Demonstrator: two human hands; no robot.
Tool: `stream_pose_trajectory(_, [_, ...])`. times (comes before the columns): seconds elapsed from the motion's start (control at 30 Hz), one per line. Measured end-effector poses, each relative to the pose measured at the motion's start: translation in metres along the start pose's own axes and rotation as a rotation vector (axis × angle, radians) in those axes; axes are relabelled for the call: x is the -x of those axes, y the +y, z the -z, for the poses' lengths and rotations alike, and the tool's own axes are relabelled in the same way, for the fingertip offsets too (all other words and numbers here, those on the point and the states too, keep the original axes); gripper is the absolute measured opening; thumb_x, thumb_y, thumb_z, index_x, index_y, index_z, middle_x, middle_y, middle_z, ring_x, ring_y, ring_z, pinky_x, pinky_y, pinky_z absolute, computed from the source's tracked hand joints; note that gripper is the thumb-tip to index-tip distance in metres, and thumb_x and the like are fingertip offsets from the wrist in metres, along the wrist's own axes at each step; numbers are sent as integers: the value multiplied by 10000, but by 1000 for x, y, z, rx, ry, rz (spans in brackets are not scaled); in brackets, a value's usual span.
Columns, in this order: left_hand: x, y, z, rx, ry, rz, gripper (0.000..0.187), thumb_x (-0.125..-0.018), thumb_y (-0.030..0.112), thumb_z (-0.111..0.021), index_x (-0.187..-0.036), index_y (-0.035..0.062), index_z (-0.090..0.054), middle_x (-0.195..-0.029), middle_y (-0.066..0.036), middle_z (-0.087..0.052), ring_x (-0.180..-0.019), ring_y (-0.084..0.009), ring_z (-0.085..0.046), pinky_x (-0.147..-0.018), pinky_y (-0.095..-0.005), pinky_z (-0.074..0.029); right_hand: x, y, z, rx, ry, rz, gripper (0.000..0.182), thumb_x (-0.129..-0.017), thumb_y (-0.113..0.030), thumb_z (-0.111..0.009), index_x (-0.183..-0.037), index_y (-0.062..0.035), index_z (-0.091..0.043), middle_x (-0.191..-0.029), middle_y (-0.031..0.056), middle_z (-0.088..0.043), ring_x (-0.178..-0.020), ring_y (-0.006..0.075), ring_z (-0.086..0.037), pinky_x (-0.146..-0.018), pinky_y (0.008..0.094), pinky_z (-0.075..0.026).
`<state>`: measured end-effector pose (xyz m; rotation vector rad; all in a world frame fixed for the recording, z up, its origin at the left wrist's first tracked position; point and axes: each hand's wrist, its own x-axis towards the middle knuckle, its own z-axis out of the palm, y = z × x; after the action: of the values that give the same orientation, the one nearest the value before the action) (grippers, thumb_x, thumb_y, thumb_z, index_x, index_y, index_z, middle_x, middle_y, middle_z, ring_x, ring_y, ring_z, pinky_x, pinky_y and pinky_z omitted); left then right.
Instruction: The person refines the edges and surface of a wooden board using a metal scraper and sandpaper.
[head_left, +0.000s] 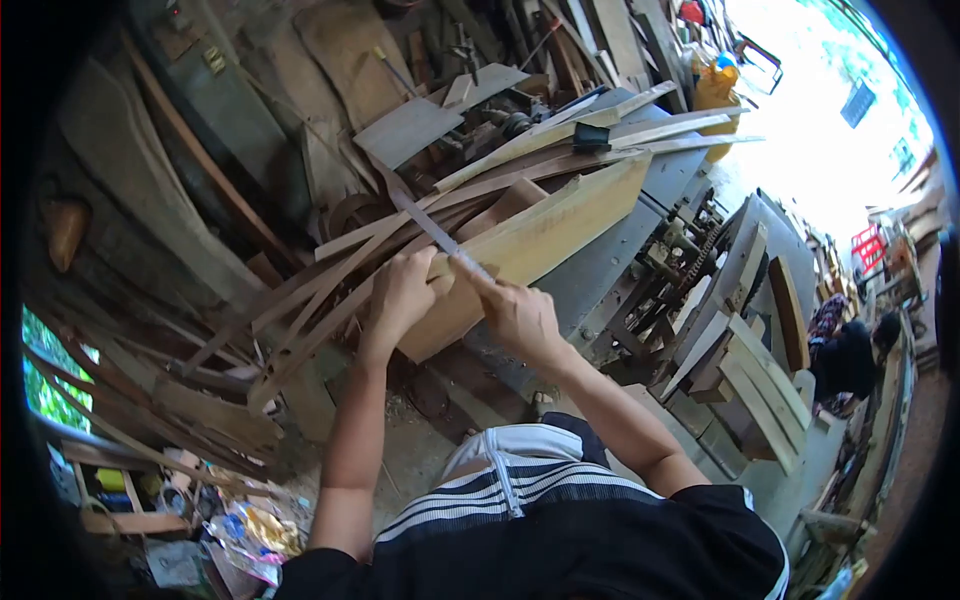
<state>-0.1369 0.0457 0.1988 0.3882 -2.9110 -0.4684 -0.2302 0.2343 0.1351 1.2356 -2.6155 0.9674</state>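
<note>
A thick pale wooden board point(570, 225) lies slanting away from me, its near end under my hands. My right hand point(525, 318) is closed on the near end of a long, thin, grey flat strip point(428, 225), which looks like metal and crosses the board's near end toward the upper left. Closed with its fingers curled, my left hand point(402, 292) grips the board's near upper edge, just left of the strip. I cannot tell whether the strip is a blade or a ruler.
Several thin wood strips point(330, 290) are heaped left of the board. A grey machine table point(610, 255) lies beneath it, with exposed machine parts point(690, 250) to the right. Offcuts point(765, 385) lie at right. A yellow container point(715, 100) stands behind. Large planks point(220, 140) lean at left.
</note>
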Motion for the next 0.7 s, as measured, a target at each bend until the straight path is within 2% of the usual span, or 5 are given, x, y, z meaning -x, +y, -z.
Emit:
stream_pose_trajectory(0.1, [3, -5, -7, 41, 32, 32, 346, -825, 272, -723, -1074, 46, -641, -900, -224, -690, -877, -410, -667, -746, -488, -526, -4, 32, 6, 135, -33, 6, 73, -800, -77, -581, -810, -78, -654, -788, 143, -674, -673, 369, -674, -623, 479, -555])
stream_pose_trajectory(0.2, [2, -5, -7, 19, 28, 47, 348, -825, 271, -722, -1075, 45, -637, -897, -221, -690, -875, -412, -666, -745, -488, -526, -12, 73, 37, 267, 90, -67, 643, -900, -69, -521, -1471, -348, -421, -775, 136, -679, -638, 350, -668, -556, 458, -548])
stream_pose_trajectory(0.33, [-2, -6, -8, 63, 63, 20, 352, -819, 270, -728, -1072, 44, -634, -888, -221, -688, -869, -412, -667, -741, -487, -526, -12, 69, -11, 316, -28, -140, 657, -852, -88, -554, -1456, -323, -446, -753, 144, -671, -636, 352, -665, -573, 451, -557])
stream_pose_trajectory(0.47, [-2, -5, -4, 83, 43, 48, 345, -816, 256, -731, -1071, 45, -636, -893, -220, -689, -875, -413, -666, -737, -487, -522, 1, 38, -6, 145, 18, 202, 721, -788, -48, -564, -1454, -300, -453, -837, 171, -682, -673, 345, -681, -606, 449, -569])
stream_pose_trajectory(0.7, [-6, -15, -7, 142, 64, 23, 335, -825, 257, -723, -1078, 59, -629, -903, -220, -692, -876, -412, -667, -749, -497, -527, -24, 93, 1, 261, 77, -136, 699, -890, -68, -549, -1501, -350, -360, -739, 149, -675, -620, 347, -668, -547, 477, -535])
